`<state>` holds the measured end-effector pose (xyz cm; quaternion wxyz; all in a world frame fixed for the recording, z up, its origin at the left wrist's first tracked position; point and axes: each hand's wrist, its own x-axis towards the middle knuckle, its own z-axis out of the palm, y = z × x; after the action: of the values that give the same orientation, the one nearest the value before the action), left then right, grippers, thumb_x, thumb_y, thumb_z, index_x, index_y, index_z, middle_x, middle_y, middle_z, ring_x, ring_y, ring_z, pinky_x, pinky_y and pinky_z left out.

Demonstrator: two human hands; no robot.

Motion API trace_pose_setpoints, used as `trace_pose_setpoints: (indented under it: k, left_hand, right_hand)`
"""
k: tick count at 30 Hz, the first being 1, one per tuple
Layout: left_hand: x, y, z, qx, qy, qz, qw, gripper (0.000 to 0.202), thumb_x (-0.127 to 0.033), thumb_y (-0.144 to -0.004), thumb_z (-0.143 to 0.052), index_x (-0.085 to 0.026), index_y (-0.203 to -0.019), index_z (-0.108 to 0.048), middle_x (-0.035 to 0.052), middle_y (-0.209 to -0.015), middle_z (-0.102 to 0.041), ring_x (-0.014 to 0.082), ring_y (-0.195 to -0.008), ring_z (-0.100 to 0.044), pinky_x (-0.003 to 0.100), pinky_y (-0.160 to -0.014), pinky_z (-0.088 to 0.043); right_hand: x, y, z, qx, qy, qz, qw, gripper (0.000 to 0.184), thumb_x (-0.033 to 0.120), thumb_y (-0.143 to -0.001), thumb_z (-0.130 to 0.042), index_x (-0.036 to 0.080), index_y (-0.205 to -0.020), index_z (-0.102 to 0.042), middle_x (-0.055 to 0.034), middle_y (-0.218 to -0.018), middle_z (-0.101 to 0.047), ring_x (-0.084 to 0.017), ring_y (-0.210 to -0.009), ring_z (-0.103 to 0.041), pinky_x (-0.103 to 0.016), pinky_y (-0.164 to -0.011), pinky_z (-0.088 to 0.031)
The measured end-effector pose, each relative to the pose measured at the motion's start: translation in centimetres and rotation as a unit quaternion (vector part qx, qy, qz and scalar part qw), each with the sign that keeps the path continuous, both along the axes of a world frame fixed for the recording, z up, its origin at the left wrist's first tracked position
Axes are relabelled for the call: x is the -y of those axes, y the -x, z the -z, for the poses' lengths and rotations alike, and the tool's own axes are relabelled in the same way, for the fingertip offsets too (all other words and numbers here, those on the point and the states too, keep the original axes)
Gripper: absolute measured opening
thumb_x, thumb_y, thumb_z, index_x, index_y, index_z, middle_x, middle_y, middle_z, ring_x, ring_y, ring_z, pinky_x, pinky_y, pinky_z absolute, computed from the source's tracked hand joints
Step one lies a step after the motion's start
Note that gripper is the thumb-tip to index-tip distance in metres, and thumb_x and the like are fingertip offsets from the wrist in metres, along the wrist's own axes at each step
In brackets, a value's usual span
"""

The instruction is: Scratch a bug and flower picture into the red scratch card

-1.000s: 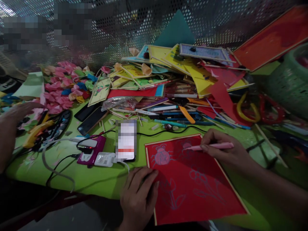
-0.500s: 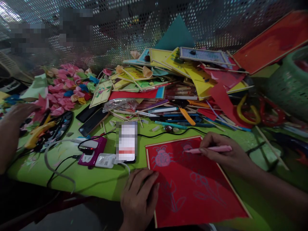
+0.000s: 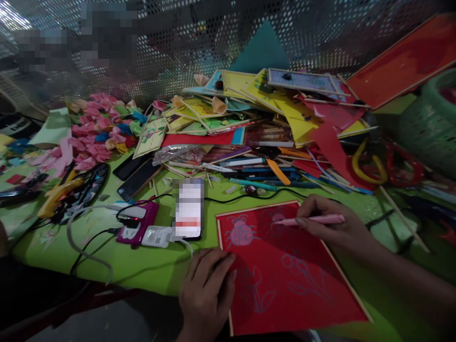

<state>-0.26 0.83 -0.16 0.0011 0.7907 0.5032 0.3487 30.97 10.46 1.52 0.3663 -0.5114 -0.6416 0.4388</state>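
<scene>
the right hand (image 3: 335, 228) is closed around a slim pink pen (image 3: 315, 219), pinched between thumb and fingers, and the pen lies almost level with its tip on the upper part of a red sheet edged with thin pale wooden strips (image 3: 302, 304). the tip sits just right of a pale ladybird drawing (image 3: 241, 233); faint flower outlines run lower down the sheet. the left hand (image 3: 208, 289) grips nothing: it lies flat and spread, fingers resting on the sheet's lower left edge, palm over the near rim of the bright green table (image 3: 142, 266). the sheet lies flat at the table's near edge, right of centre. just left of it stands a phone with a lit screen (image 3: 187, 209), beside a magenta charger block with cables (image 3: 137, 223). farther back are two dark phones (image 3: 137, 178), a heap of pink paper flowers (image 3: 94, 137), a pile of yellow, red and blue framed cards (image 3: 270, 104), and a green woven basket (image 3: 431, 123) at the right.
</scene>
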Motion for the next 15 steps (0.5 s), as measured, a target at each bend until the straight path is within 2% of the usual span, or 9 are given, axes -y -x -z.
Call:
trace_pose_setpoints:
  k: [15]
  left_hand:
    - [0.01, -0.09, -0.10, 0.003, 0.008, 0.005, 1.000, 0.024, -0.012, -0.097, -0.061, -0.020, -0.116, -0.074, 0.0066, -0.105, -0.075, 0.0191, -0.100, -0.068, 0.033, -0.093, -0.056]
  right_hand:
    - [0.15, -0.05, -0.11, 0.012, 0.014, -0.035, 0.999, 0.028, 0.046, -0.091, -0.076, 0.023, -0.078, -0.068, 0.0011, -0.069, -0.064, -0.015, -0.059, -0.051, -0.027, -0.054, -0.039]
